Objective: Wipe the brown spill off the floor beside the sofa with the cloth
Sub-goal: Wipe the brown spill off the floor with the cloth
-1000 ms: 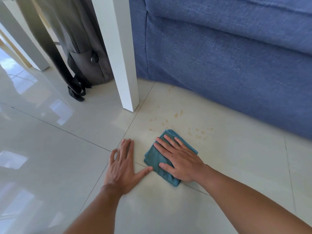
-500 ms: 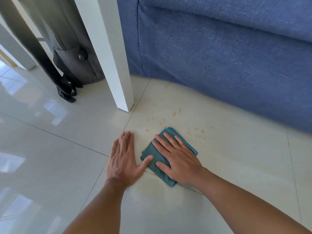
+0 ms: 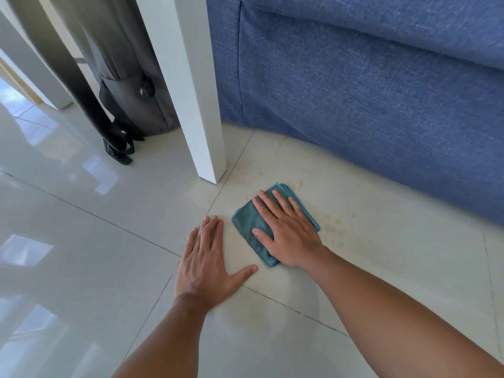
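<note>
A folded teal cloth (image 3: 249,222) lies flat on the pale tiled floor (image 3: 381,268) beside the blue sofa (image 3: 368,105). My right hand (image 3: 286,230) presses on it, palm down, fingers spread toward the sofa. Small brown spill spots (image 3: 338,221) dot the tile to the right of the cloth, and a few more (image 3: 300,184) show just beyond its far corner. My left hand (image 3: 207,260) rests flat on the floor to the left of the cloth, fingers apart, holding nothing.
A white table leg (image 3: 201,118) stands on the floor just beyond the cloth, to its left. Behind the leg a grey bag (image 3: 131,91) with a black strap leans near the sofa's corner. Glossy tiles stretch away to the left.
My right hand has slid the cloth forward toward the sofa, over spots that lay beyond it. My thumb no longer touches the cloth. The left hand stays planted.
</note>
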A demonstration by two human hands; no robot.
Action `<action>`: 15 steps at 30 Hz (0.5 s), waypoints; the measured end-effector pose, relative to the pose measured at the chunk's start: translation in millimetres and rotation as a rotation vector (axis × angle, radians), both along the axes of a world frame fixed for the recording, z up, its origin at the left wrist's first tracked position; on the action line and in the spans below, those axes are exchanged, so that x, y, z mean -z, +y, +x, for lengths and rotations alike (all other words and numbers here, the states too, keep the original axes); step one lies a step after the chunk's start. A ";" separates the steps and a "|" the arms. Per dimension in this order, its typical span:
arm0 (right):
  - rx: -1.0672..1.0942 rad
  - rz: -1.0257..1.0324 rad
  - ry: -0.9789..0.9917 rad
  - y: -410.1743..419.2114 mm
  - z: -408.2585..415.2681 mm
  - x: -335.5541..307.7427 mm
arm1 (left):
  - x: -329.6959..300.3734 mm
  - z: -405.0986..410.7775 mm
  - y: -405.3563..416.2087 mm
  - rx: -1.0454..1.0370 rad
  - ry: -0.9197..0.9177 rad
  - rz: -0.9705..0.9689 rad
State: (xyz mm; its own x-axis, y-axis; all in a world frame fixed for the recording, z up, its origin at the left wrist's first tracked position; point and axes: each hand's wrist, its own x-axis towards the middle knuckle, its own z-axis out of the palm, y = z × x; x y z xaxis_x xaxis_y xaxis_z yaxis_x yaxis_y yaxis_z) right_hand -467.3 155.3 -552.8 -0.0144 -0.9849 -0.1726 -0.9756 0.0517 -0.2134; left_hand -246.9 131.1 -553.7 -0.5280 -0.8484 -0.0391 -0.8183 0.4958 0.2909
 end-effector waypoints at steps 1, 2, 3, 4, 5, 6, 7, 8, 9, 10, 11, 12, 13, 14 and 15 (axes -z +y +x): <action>0.026 -0.004 0.002 -2.3 0.5 0.3 | 0.0 0.1 0.1 -0.001 0.000 0.002; 0.053 -0.011 0.002 -4.7 1.0 0.9 | 0.2 0.1 0.2 -0.005 0.005 0.004; 0.078 -0.019 0.000 -7.2 1.2 1.2 | -0.2 0.1 0.2 -0.009 0.010 0.007; 0.098 -0.028 -0.003 -10.0 0.9 1.3 | -0.4 -0.3 -0.2 -0.012 0.015 0.010; 0.112 -0.032 -0.005 -12.1 0.3 1.4 | -0.7 -0.7 -0.3 -0.014 0.019 0.010; 0.125 -0.035 -0.007 -13.6 -0.5 2.3 | -0.7 -0.8 -0.1 -0.016 0.023 0.009; 0.135 -0.040 -0.008 -14.9 -1.1 3.2 | -0.8 -1.0 -0.2 -0.017 0.025 0.008; 0.144 -0.045 -0.011 -15.9 -1.4 3.6 | -1.2 -0.8 -0.5 -0.016 0.022 0.011; 0.153 -0.048 -0.015 -17.2 -1.8 3.7 | -1.9 -0.5 -0.8 -0.013 0.016 0.016; 0.161 -0.049 -0.018 -19.3 -3.2 3.8 | -2.4 -0.3 -0.9 -0.012 0.016 0.015; 0.163 -0.044 -0.021 -21.9 -5.7 3.0 | -3.1 -0.3 -0.8 -0.015 0.022 0.014; 0.158 -0.033 -0.026 -25.1 -9.5 1.6 | -3.9 -0.5 -0.7 -0.017 0.026 0.015; 0.144 -0.019 -0.030 -28.0 -14.2 -0.5 | -4.5 -0.6 -0.5 -0.017 0.028 0.020; 0.126 -0.008 -0.035 -31.1 -19.2 -2.1 | -4.6 -1.0 -0.9 -0.018 0.031 0.020; 0.111 0.001 -0.041 -32.6 -22.7 -4.6 | -4.7 -1.0 -1.0 -0.018 0.031 0.018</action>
State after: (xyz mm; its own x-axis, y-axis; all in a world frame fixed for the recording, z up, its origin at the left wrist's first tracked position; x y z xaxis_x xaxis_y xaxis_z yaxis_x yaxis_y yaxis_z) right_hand -490.0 122.7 -548.2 -0.1159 -0.9775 -0.1760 -0.9545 0.1587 -0.2527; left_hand -247.8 130.0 -549.0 -0.5142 -0.8568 -0.0383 -0.8173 0.4759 0.3250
